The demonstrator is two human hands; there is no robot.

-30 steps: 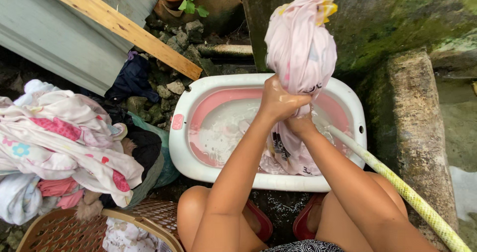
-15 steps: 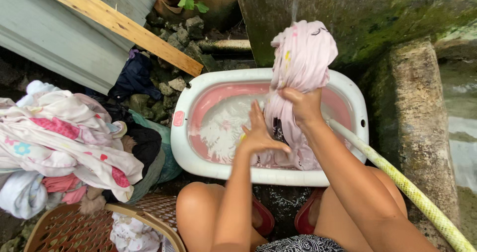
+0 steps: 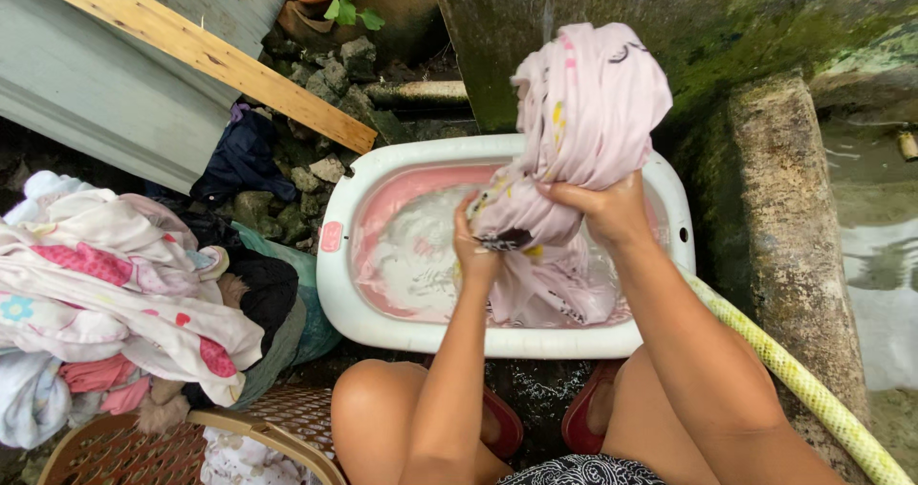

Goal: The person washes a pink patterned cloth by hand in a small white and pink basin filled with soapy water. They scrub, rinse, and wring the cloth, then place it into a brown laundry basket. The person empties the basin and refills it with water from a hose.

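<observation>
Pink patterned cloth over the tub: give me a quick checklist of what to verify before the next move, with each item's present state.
1. Right hand grips the bunched pink patterned cloth: ok.
2. Left hand holds the cloth's lower part: ok.
3. Cloth's hanging end stays inside the white oval plastic tub with pink lining: ok.
4. Tub holds sudsy water: ok.
5. Yellow-green hose runs past the tub's right edge; whether it is running: cannot tell.
6. Heap of pink and white laundry on the brown woven basket sits apart from the tub: ok.

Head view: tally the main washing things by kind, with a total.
Pink cloth gripped by left hand and right hand: 1
Tub: 1
Hose: 1
Woven basket: 1
Total: 4
</observation>
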